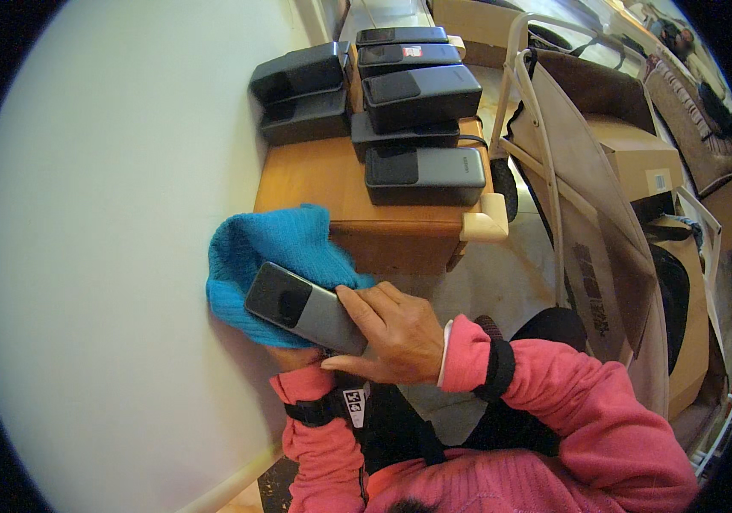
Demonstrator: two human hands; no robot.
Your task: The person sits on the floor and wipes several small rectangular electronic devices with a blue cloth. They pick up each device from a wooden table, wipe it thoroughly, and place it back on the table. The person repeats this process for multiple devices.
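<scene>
Now, with your right hand (396,333) clasping the flat grey rectangular device (306,308) against the fuzzy blue knit cloth (276,248) bunched in your mostly hidden left hand (293,357), keep that grip firm and wipe evenly near the wooden surface (314,175).

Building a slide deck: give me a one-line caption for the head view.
Right hand grips a grey phone-like device over a blue cloth beside a wooden table of similar devices.

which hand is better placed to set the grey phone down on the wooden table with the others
Probably the right hand: its fingers lie on the grey phone, nearest the wooden table. The left hand is mostly hidden beneath the blue cloth, supporting it.
</scene>
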